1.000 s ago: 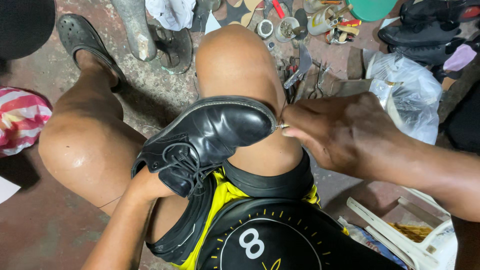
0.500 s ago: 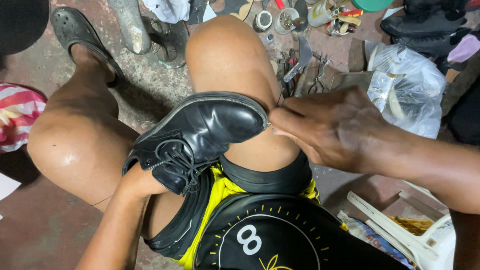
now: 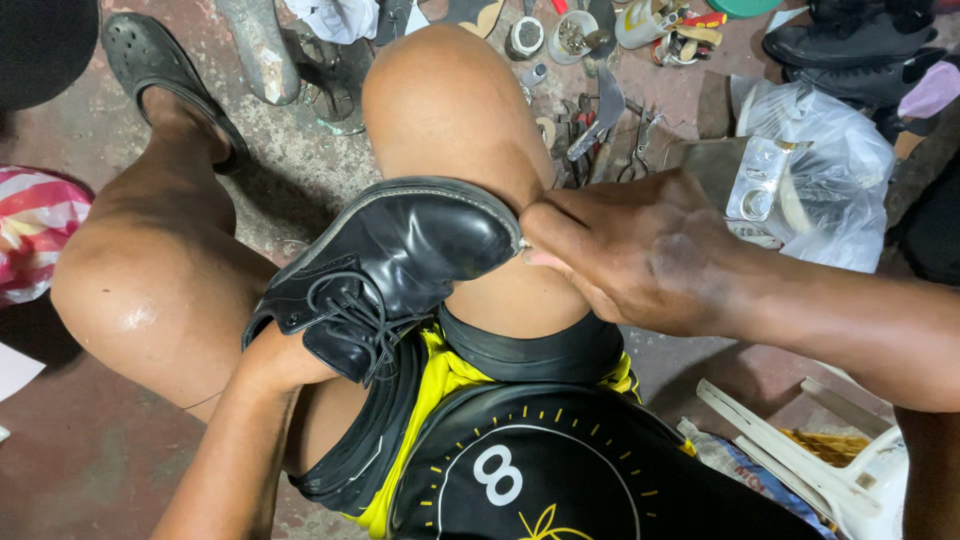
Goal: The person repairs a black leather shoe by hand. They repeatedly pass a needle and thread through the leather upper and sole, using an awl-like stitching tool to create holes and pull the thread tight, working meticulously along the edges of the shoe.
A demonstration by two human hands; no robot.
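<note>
Right hand (image 3: 640, 250): fingers (image 3: 560, 232) pinched tight at the toe of a black lace-up shoe (image 3: 390, 270), right on the pale stitched edge where upper meets sole. Whatever sits between the fingertips is too small to tell. Knuckles up, forearm coming in from the right edge.

Left hand (image 3: 275, 360): goes into the shoe's opening at the heel end; fingers hidden inside, so cannot tell whether clenched or loose. Only wrist and forearm show, rising from the bottom of the view.

Shoe: glossy black leather, laces tied, lying tilted with the toe up and to the right. It rests across the right thigh (image 3: 470, 150), heel end down near the lap, between both knees.

Person seated, bare knees wide apart. Black shorts with yellow trim (image 3: 440, 380); dark shirt with a white figure (image 3: 560, 470) at the bottom of the view. Left foot in a dark perforated clog (image 3: 160, 70), top left.

Floor (image 3: 80, 460): reddish, stained concrete. Beyond the right knee, a scatter of metal hand tools (image 3: 600, 120) and small tins (image 3: 570, 35). To the right, a crumpled clear plastic bag (image 3: 830, 170); more dark shoes (image 3: 850, 45) top right. White plastic piece (image 3: 800, 450) bottom right. Red-and-white striped cloth (image 3: 30, 235) at the left edge.
</note>
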